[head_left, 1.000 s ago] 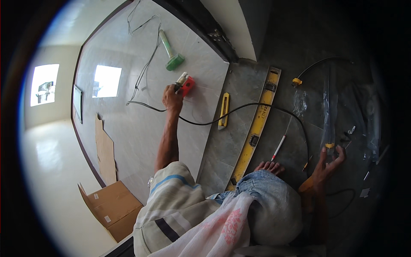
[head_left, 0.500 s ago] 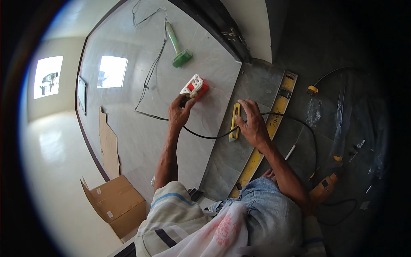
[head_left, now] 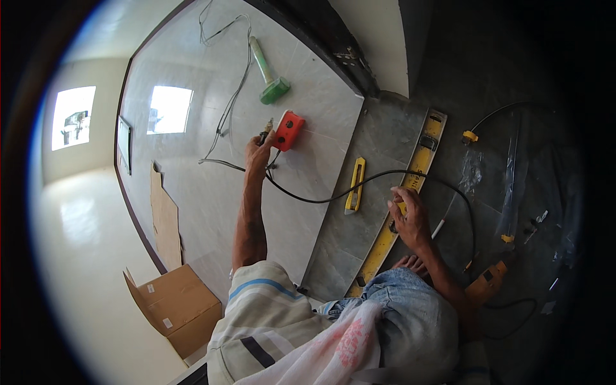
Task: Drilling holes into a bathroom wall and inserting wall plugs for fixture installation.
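Left grip [head_left: 258, 153] is closed on a small metal-tipped piece [head_left: 266, 131], the fingers wrapped round its dark part and the tip poking out past them. The arm reaches almost straight ahead from its rolled-out sleeve [head_left: 260, 289], with the elbow extended and the wrist nearly in line with the forearm. The thumb side lies right against the edge of a red box [head_left: 289, 131] on the pale tiles [head_left: 301, 167]; whether it presses on the box I cannot tell. A black cable [head_left: 314, 202] passes by the left wrist, then curves rightward across the cutter [head_left: 354, 196] and the level [head_left: 383, 244].

Right grip [head_left: 410, 217] is half open, with nothing seen in it. Its fingers curl toward the thumb with a gap between, above the middle of the level, and the yellow shows through. That forearm comes up from the lower right, slanting inward, past the bare foot [head_left: 414, 264] and bent knee [head_left: 410, 314].

Farther ahead of the left grip, beyond the red box, lies a green hammer [head_left: 274, 92]. A pen [head_left: 438, 228] is just beside the right wrist, and an orange tool [head_left: 489, 282] lies to the right of that forearm.
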`<state>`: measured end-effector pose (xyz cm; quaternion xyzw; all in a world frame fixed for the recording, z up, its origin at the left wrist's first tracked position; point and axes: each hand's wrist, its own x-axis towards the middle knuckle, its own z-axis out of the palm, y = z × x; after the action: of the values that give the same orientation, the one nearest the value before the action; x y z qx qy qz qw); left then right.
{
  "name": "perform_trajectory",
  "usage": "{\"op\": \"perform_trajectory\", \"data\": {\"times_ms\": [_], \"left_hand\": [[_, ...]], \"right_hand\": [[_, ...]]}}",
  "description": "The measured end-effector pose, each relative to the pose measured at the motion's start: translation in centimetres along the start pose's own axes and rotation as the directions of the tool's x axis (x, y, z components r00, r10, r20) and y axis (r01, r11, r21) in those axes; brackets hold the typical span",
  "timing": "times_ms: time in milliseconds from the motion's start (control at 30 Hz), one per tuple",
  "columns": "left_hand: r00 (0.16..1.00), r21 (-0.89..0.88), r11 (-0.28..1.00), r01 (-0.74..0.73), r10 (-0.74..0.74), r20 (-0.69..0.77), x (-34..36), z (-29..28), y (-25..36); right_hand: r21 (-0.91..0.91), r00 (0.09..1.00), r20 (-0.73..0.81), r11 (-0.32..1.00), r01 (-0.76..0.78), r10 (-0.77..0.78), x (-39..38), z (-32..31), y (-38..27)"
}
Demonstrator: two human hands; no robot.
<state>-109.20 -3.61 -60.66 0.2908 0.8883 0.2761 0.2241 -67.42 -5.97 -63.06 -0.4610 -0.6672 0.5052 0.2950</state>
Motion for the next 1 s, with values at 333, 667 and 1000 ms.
{"op": "perform_trajectory", "data": {"times_ms": [333, 667, 1000], "left_hand": [[0.963, -0.068, 0.964, -0.259, 0.263, 0.063, -8.2, 4.3, 0.6], [0.968, -0.014, 0.970, -0.244, 0.244, 0.064, -13.2, 1.5, 3.4], [0.742, 0.454, 0.587, -0.670, 0.546, 0.389, -11.7, -2.5, 4.9]], "right_hand": [[-0.167, 0.980, 0.054, 0.966, 0.197, -0.191, 9.2, 2.4, -2.2], [-0.001, 0.906, 0.336, 0.962, 0.273, -0.257, 16.0, 11.4, -0.7], [-0.057, 0.936, 0.290, 0.972, 0.226, -0.201, 13.9, 11.2, -1.3]]}}
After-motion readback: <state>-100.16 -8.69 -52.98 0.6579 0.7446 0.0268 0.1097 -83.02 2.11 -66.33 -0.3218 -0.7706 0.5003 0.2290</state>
